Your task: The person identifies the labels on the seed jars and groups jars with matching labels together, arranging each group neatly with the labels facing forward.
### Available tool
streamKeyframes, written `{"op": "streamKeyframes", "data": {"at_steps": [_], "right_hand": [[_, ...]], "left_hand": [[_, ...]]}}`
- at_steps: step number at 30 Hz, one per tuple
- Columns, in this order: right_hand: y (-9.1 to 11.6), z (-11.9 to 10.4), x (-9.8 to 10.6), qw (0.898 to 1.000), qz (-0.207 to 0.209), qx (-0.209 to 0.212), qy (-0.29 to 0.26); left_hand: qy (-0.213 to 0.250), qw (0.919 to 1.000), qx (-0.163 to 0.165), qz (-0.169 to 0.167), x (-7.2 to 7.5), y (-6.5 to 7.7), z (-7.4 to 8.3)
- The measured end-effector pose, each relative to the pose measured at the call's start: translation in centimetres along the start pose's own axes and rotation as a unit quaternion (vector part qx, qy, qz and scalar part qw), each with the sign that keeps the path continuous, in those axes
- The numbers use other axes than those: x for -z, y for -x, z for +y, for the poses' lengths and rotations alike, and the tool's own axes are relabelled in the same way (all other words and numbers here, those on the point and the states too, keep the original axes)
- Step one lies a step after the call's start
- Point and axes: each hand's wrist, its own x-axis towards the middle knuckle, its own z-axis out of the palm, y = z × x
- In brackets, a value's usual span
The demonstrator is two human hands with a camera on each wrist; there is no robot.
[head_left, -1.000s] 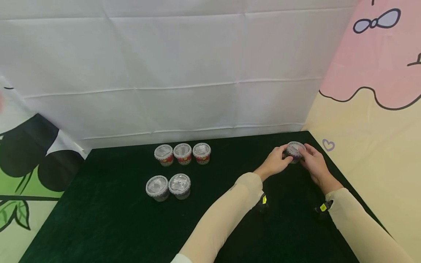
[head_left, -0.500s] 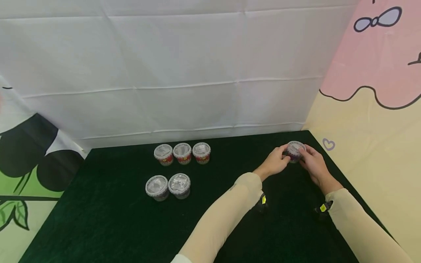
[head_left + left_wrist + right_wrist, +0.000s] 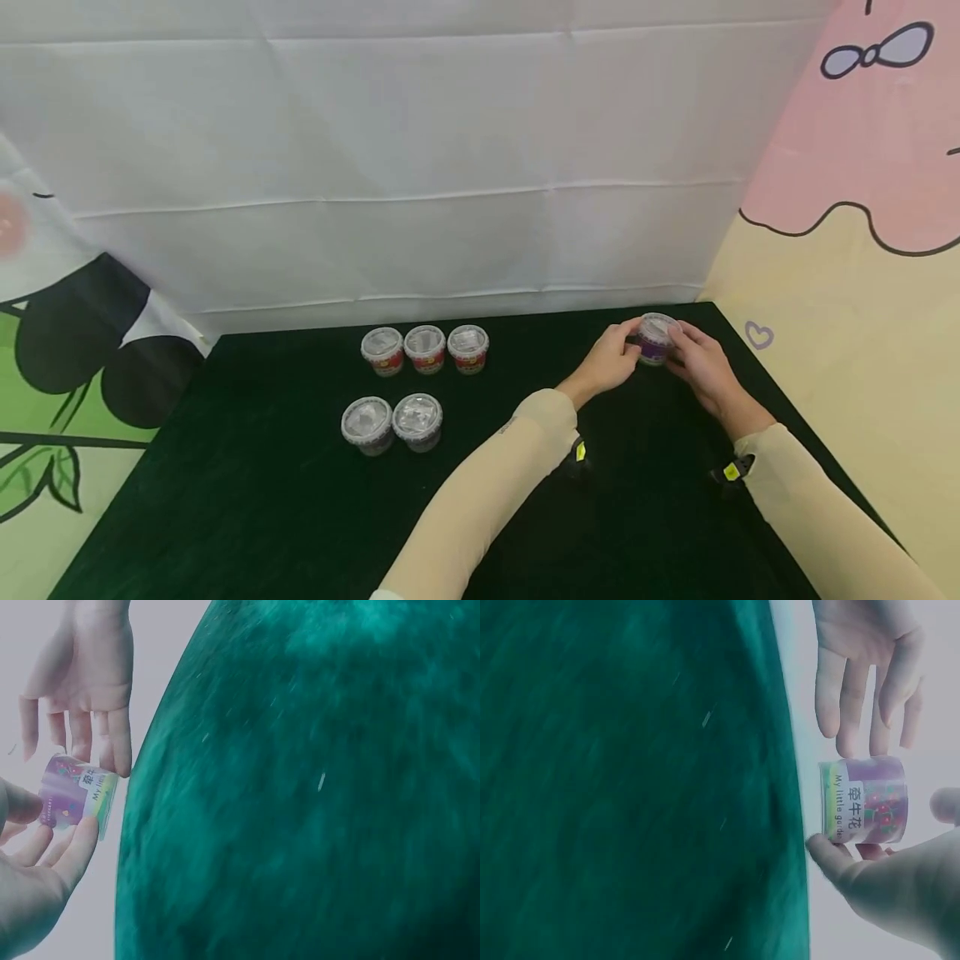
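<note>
Between my two hands is a small lidded plastic cup with a purple label, at the far right of the dark green table. Its label reads "My little garden" beside printed flowers in the right wrist view, where the cup shows its side. My left hand holds its left side with thumb and fingers. From the right, my right hand grips it, thumb up by the lid. Both hands' fingertips reach the cup in the left wrist view. Whether its base touches the table is hidden.
Three lidded cups with red labels stand in a row at the back of the green table. Nearer stand two dark lidded cups, a left one and a right one. White and printed cloth walls border the table.
Both hands have moved the cup slightly left and up. It has turned, and more of its purple label shows. The head view has shifted a little; the other cups stand as before.
</note>
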Motion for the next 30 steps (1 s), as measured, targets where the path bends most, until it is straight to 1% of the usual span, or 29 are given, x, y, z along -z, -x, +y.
{"op": "streamKeyframes", "data": {"at_steps": [2,8,15,19,22,26,30], "right_hand": [[-0.3,-0.6,-0.8,1.000,-0.011,0.011,-0.003],[-1.0,-2.7,-3.0,0.998,-0.044,0.030,-0.013],[-1.3,-5.6,-5.9,0.995,-0.086,0.051,-0.013],[-1.2,-6.8,-7.1,0.993,-0.103,0.062,-0.005],[-1.1,-7.5,-7.9,0.991,-0.117,0.063,0.002],[-0.8,-8.3,-9.0,0.989,-0.138,0.060,0.004],[-0.5,-8.8,-10.0,0.986,-0.160,0.056,-0.007]], "left_hand": [[-0.011,0.9998,-0.005,0.013,1.2,0.0,-0.1],[-0.011,0.9992,-0.016,0.034,5.3,0.6,0.2],[-0.016,0.9978,-0.033,0.056,10.0,2.3,1.4],[-0.013,0.9969,-0.051,0.059,12.1,3.5,1.8],[0.011,0.9970,-0.055,0.053,13.4,4.5,1.9],[0.058,0.9964,-0.046,0.041,15.0,6.1,2.2],[0.077,0.9958,-0.038,0.033,16.2,7.5,2.5]]}}
